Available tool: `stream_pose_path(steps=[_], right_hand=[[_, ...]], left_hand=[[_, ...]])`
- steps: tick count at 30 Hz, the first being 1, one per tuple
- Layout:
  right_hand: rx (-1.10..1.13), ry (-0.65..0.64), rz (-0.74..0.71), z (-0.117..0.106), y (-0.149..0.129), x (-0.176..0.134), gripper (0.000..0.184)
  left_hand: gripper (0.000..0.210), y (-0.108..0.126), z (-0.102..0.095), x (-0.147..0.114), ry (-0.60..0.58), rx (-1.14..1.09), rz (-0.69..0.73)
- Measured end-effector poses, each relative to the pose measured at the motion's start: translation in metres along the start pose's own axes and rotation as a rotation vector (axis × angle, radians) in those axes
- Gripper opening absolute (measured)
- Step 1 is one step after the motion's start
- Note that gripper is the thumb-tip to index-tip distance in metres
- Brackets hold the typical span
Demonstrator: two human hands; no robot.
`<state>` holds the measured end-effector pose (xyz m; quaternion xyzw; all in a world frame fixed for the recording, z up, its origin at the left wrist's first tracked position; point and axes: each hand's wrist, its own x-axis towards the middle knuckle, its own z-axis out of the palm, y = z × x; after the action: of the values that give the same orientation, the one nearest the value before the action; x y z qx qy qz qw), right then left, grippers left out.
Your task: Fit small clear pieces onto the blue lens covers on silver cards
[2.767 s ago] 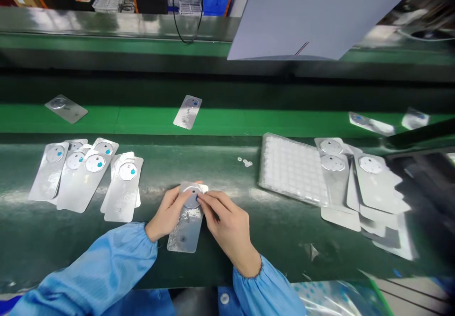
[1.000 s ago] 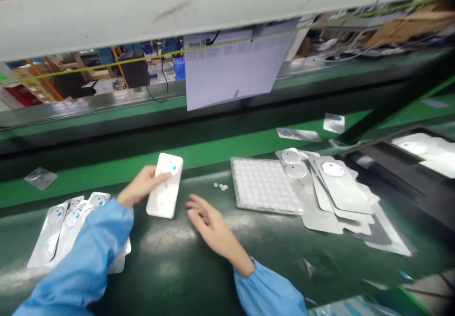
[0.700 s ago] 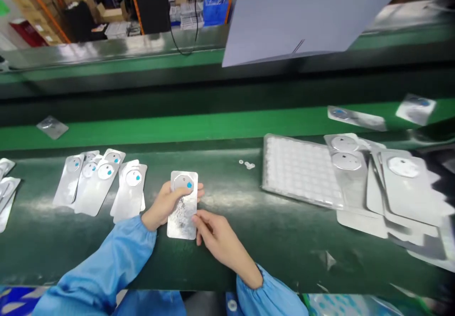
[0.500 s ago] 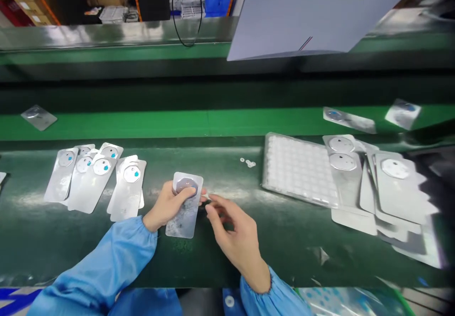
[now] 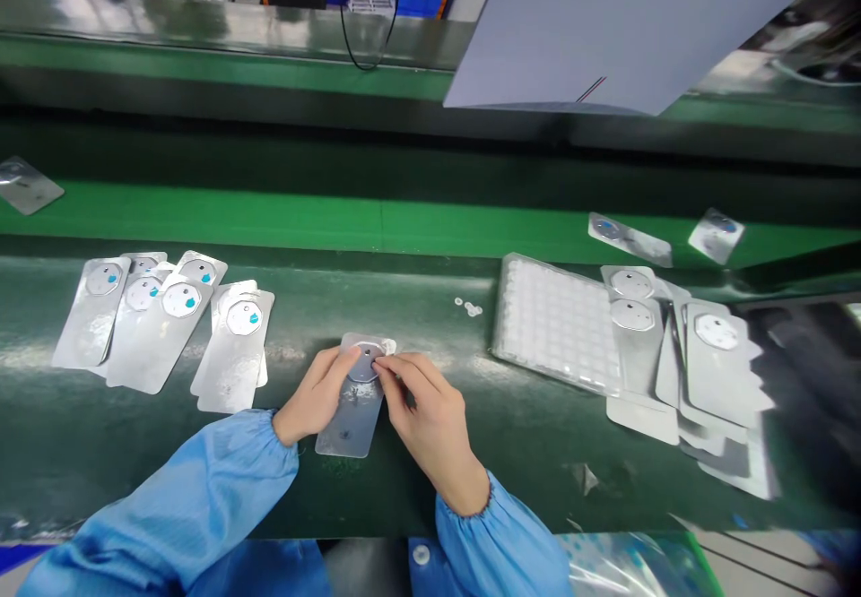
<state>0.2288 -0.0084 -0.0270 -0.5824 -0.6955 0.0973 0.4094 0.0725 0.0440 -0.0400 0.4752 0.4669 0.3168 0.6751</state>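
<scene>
A silvery rectangular plate (image 5: 350, 418) with rounded corners and a round recess near its top is tilted over the green bench in front of me. My left hand (image 5: 313, 400) grips its left edge, thumb laid on the face beside the recess. My right hand (image 5: 427, 409) is closed, its thumb and forefinger pinched at the recess's right side; whatever they hold is hidden. A small whitish bit shows at the plate's upper right corner. Several small white rings (image 5: 469, 307) lie on the bench to the upper right.
To the left lie several silvery plates (image 5: 158, 337) with blue dots. A clear tray (image 5: 558, 324) of white pieces stands right of centre, beside a stack of plates (image 5: 717, 373). Loose plates (image 5: 629, 237) rest on the bright green strip. A pale panel (image 5: 571, 32) hangs above.
My right hand has moved left from beside the plate onto its recess. My left thumb has shifted left, baring more of the recess. The view has also shifted slightly.
</scene>
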Motion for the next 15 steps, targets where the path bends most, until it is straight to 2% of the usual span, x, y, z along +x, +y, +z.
stream_pose_path(steps=[4,10,15], right_hand=[[-0.056,-0.053,0.025,0.0028,0.0011,-0.0001,0.016],[-0.042,0.061,-0.077,0.0062,0.0091,-0.0060,0.019],[-0.001,0.058,-0.071,0.0054,0.0080,-0.0045,0.020]], left_hand=[[0.045,0.0021,0.0003,0.0002,-0.041,0.015,0.022],[0.045,-0.0021,0.0010,0.0011,-0.023,0.009,0.044],[0.046,-0.0011,0.0014,-0.0003,-0.037,0.045,0.081]])
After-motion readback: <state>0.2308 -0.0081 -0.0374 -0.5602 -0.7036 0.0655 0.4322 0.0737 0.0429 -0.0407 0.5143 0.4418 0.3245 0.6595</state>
